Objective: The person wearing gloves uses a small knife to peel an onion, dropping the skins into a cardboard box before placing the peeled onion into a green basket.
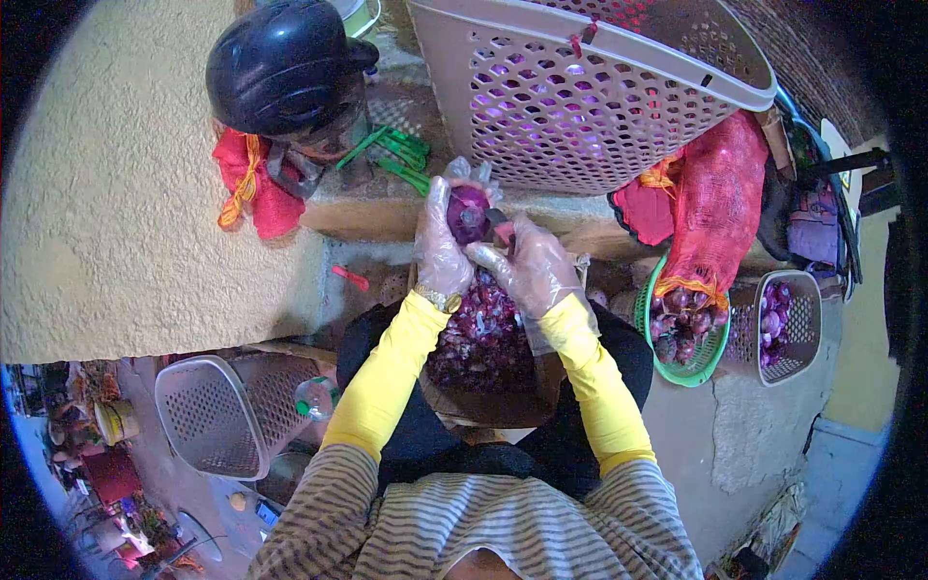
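Note:
In a clear plastic glove, my left hand [443, 249] holds a purple onion [468, 214] from its left side. My right hand [537, 267], gloved the same way, is closed around a small knife [501, 225] with a reddish handle, whose dark part is beside the onion's right side. The blade's edge is too small to make out. Below both hands, between my knees, a container holds a heap of purple onion peels [480, 338].
A large grey basket [570, 106] of onions stands ahead. Right are a red mesh sack [720, 203], a green basket [710, 365] and a smaller grey basket [807, 333]. Left are a black helmet [280, 72] and a grey basket [208, 416] with a bottle [316, 397].

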Motion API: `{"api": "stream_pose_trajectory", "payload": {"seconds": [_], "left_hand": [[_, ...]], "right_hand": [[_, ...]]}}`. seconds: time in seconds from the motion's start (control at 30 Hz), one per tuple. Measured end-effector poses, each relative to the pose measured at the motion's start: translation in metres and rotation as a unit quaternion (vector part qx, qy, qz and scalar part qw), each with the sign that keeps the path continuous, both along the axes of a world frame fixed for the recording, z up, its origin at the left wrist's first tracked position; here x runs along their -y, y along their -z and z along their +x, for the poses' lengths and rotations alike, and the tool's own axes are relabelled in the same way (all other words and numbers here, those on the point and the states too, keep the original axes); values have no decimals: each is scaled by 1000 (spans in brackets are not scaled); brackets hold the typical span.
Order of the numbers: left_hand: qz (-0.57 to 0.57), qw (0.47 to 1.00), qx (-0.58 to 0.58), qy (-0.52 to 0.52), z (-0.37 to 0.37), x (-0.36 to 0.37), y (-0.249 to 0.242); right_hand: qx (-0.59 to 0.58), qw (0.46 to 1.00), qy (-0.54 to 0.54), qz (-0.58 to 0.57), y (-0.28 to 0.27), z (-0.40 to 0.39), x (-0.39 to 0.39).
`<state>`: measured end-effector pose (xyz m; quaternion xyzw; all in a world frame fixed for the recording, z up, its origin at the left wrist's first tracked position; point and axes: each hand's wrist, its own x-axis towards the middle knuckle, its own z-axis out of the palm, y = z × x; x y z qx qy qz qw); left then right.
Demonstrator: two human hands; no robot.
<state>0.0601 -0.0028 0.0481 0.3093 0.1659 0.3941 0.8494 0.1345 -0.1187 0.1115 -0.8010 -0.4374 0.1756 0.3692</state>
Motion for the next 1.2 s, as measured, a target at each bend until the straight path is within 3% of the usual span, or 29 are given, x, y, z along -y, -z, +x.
{"api": "stream_pose_trajectory", "payload": {"seconds": [0.5, 0.57, 0.67, 0.8, 0.87, 1.0, 1.07, 1.2], "left_hand": [[-16, 997, -23, -73, 5, 1, -1], [-51, 988, -39, -141, 10, 3, -7], [-13, 995, -58, -77, -2, 1, -8], [-25, 995, -61, -79, -1, 5, -18], [-107, 990, -26, -82, 0, 6, -20], [-84, 993, -5, -83, -1, 1, -7], [-171, 982, -22, -71, -2, 3, -15], [-142, 989, -31, -32, -8, 4, -6]], "right_hand": [[-60, 998, 23, 9, 20, -7, -8], [-39, 999, 28, 9, 18, -9, -8], [-26, 999, 23, 9, 22, -9, -9], [-16, 999, 28, 0, 20, -10, -9], [18, 1000, 21, 3, 22, -9, -9], [52, 998, 29, 5, 23, -13, -8], [112, 993, 30, 38, 24, -13, -8], [143, 986, 1, 86, 23, -7, -4]]}}
